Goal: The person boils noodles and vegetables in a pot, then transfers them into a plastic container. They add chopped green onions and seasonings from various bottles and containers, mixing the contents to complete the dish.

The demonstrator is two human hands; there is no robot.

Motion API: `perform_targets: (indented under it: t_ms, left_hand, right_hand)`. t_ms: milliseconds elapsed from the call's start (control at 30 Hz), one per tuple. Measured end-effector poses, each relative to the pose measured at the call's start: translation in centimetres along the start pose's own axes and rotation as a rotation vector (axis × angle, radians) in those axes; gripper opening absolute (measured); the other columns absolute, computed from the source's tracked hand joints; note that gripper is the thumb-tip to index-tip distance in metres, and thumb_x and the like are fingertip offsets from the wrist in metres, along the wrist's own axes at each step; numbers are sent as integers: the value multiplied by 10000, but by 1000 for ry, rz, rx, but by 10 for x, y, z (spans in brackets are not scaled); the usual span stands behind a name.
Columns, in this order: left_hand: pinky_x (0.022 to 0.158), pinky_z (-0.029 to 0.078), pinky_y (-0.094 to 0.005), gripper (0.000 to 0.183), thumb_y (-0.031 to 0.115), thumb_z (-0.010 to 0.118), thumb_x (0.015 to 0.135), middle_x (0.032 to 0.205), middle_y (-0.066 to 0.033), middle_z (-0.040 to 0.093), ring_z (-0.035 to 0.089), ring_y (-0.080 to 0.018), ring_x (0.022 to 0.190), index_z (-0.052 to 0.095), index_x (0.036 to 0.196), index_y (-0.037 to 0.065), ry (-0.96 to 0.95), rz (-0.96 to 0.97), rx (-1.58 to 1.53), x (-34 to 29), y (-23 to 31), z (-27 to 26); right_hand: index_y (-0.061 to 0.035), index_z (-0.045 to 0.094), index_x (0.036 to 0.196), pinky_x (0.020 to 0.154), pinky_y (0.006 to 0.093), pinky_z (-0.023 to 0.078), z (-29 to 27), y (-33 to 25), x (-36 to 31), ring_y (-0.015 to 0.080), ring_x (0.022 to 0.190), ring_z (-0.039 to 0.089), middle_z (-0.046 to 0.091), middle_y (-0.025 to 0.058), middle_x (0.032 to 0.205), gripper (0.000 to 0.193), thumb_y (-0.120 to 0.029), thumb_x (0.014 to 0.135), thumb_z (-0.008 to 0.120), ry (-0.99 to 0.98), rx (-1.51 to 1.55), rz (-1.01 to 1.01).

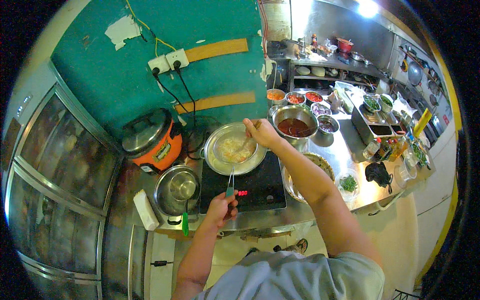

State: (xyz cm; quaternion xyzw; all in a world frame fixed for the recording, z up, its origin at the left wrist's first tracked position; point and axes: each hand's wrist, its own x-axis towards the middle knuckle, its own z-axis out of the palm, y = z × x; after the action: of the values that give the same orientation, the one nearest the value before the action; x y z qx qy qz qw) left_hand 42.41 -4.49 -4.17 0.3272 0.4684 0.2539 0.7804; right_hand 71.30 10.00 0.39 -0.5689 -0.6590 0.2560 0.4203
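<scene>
My left hand [222, 209] is closed round the teal handle of a mesh strainer [231, 176]. The strainer's basket rests in a wide steel pot [212, 161] on a black induction cooktop [265, 181]. Pale, thin strands that look like noodles [231, 148] fill the basket. Above the pot's right side, my right hand [261, 133] grips thin brown sticks that look like chopsticks [244, 145]. Their lower ends reach into the strands, while my fingers hide the middle.
Left of the cooktop stand an orange rice cooker [169, 150] and a steel bowl [162, 197] with a green-handled ladle [185, 220]. To the right are a pot of red-brown liquid [295, 128], a woven basket [324, 165], chopped greens [348, 183] and several ingredient bowls.
</scene>
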Motion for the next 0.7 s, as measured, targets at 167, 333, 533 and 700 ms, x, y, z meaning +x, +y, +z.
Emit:
perform_targets:
  t_ms: [167,333,533,700]
  left_hand:
    - [467,425,-338,274,203,560,1020,734,0,546,503,-144,510,606,1281,134,-18,29,64,3,-2,3]
    - [437,420,-329,288,194,577,1015,736,-3,563,498,-134,501,615,1293,127,125,-46,72,1,-5,5]
    - [421,419,-334,273,172,565,1014,719,-10,543,498,-133,503,601,1274,95,0,74,14,-5,-13,1]
    - [402,411,-318,310,131,566,993,721,-24,515,493,-138,488,563,1299,77,7,149,69,-26,-9,-7]
  right_hand:
    - [0,637,707,660,356,491,2,2,-7,176,618,576,620,66,643,597,-433,1079,463,-151,182,-116]
    - [2,633,755,670,331,475,1,1,-6,145,651,544,609,45,662,508,-372,1074,503,-78,106,-5]
    - [-4,690,868,681,342,503,-28,-5,-17,173,676,601,679,83,748,524,-451,1060,494,120,253,-27]
    - [-73,459,755,580,286,488,-59,-12,-56,168,620,560,599,115,787,595,-510,1108,263,356,657,-200]
